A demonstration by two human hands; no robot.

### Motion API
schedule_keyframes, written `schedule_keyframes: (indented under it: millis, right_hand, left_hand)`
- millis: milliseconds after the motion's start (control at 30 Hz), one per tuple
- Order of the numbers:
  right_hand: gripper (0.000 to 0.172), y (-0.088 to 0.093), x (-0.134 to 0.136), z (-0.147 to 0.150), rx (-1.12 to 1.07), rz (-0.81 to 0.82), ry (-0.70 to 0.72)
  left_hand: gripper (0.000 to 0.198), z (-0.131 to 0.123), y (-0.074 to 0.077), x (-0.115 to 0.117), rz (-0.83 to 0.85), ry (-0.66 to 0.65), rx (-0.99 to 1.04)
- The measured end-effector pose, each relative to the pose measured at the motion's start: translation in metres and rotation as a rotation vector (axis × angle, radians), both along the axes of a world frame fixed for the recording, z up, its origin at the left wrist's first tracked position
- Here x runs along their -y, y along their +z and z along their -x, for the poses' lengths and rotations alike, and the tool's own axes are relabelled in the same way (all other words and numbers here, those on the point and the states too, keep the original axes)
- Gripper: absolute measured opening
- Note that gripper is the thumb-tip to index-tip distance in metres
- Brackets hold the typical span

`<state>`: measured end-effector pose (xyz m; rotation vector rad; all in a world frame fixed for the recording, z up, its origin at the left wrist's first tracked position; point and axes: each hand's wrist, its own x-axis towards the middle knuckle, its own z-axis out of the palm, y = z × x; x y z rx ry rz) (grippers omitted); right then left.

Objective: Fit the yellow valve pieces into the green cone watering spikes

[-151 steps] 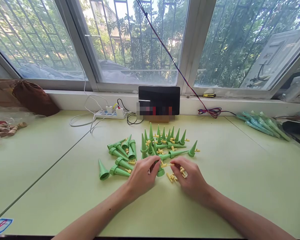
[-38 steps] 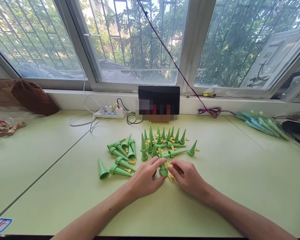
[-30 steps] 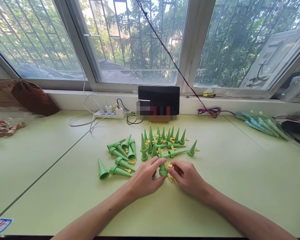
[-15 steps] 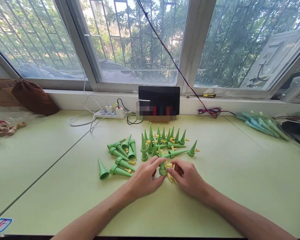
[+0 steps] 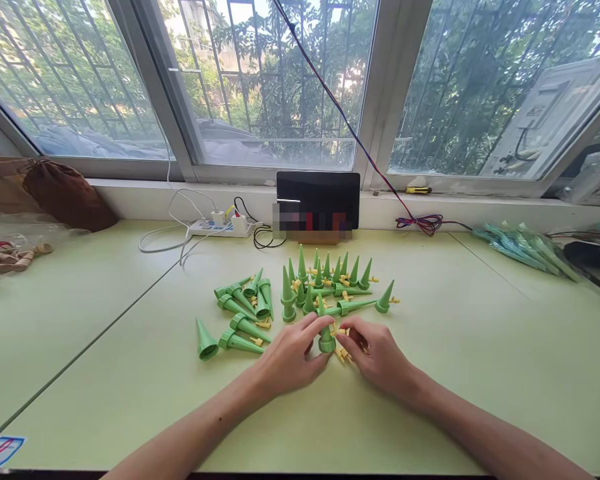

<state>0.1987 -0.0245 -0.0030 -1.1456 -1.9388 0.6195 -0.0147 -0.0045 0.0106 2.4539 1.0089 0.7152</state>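
My left hand (image 5: 296, 350) is closed around a green plastic watering spike (image 5: 326, 343), which stands point up on the table. At its right side, my right hand (image 5: 377, 343) pinches a small yellow valve (image 5: 342, 331) close to the spike's wall; whether the two touch is hard to tell. More yellow valves (image 5: 341, 355) lie just under the right fingers, partly covered. Behind my hands, several green spikes (image 5: 302, 265) stand upright, many with yellow valves at their sides. To the left lies a loose group of green spikes (image 5: 245, 327), and one spike (image 5: 207, 341) leans apart from them.
A dark-screened tablet (image 5: 320, 200) stands at the back against the sill. Left of it are a white power strip (image 5: 220, 229) and cables. Wooden pieces (image 5: 15, 260) and a brown bag (image 5: 70, 193) sit far left, plastic packets (image 5: 525, 250) at right.
My right hand has shifted slightly, and its fingers sit differently on the yellow valve. The left hand and the spike have barely moved.
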Motion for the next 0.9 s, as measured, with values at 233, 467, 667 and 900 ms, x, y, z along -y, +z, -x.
schedule_keyframes:
  millis: [233,467,667,900]
  right_hand:
    - [0.031,0.0024,0.0001,-0.0005,0.002,0.012,0.002]
    - [0.036,0.0001,-0.0005,-0.0003,0.004,0.009,0.001]
    - [0.047,0.0,-0.001,0.0005,0.034,-0.018,-0.005]
    - [0.025,0.0011,0.0001,-0.001,0.021,0.038,0.011]
  left_hand:
    - [0.046,0.0,0.001,0.0003,-0.003,0.004,-0.008]
    - [0.045,0.0003,0.0006,0.0004,-0.026,-0.008,-0.015]
    - [0.046,0.0008,0.0008,0.0009,-0.044,-0.026,-0.015]
    - [0.046,0.0004,-0.0003,0.0001,-0.055,-0.009,0.011]
